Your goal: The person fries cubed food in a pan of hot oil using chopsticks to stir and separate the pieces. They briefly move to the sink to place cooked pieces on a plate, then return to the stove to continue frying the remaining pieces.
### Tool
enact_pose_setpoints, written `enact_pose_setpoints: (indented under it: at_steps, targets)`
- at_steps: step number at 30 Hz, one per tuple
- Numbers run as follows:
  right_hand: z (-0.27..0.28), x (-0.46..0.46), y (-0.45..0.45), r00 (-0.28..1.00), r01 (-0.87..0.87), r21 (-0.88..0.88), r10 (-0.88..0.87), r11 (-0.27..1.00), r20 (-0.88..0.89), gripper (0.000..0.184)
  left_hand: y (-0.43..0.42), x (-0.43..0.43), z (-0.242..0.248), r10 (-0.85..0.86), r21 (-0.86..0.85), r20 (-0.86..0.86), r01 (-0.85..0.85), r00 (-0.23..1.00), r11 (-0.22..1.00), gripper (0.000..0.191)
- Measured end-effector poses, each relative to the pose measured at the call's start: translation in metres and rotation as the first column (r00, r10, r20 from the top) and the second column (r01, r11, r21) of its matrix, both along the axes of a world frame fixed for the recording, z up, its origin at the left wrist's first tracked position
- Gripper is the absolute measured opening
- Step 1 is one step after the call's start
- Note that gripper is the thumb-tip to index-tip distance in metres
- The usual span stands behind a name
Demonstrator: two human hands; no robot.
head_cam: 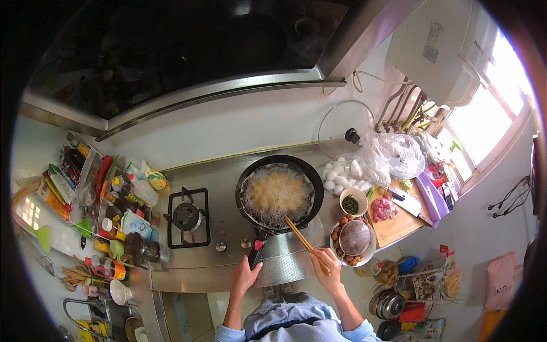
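A black frying pan (280,159) stands on the stove, full of oil that bubbles hard. Golden food (277,192) fries in its middle, its pieces blurred by foam. My left hand (244,275) grips the black pan handle (255,253), which points towards me. Between the fingers of my right hand (327,266) is a pair of wooden chopsticks (301,238), tips at the pan's near inner edge. Just right of that hand, a round mesh strainer (354,237) rests over a white plate (371,250) of browned fried balls (353,260).
A bowl (360,197) of chopped greens sits beside a cutting board (386,231) with diced raw meat (383,208) and a cleaver (411,204). Behind are bagged eggs (337,175) and a glass lid (337,124). Left are a bare burner (187,216) and crowded bottles (141,190). The range hood (213,89) overhangs.
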State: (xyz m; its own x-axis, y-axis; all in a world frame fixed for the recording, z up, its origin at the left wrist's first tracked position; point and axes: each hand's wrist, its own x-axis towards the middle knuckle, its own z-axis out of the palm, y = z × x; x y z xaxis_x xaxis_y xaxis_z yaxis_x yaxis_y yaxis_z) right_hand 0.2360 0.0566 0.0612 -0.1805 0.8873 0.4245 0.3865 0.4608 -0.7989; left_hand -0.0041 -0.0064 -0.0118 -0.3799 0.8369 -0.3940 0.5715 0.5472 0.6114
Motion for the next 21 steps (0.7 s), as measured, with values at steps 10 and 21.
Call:
enact_pose_setpoints:
  at_steps: [10,21]
  targets:
    - [0.0010,0.0005,0.0000,1.000,-0.007,-0.017,0.007,1.000,0.006,0.010,-0.0007,-0.0005,-0.0011,-0.001,0.008,-0.001,0.001,1.000,1.000,0.051]
    - [0.0000,0.0020,0.0003,1.000,-0.008,-0.015,0.008,1.000,0.015,0.010,0.0000,0.0016,0.0043,0.016,0.005,0.018,-0.016,1.000,1.000,0.050]
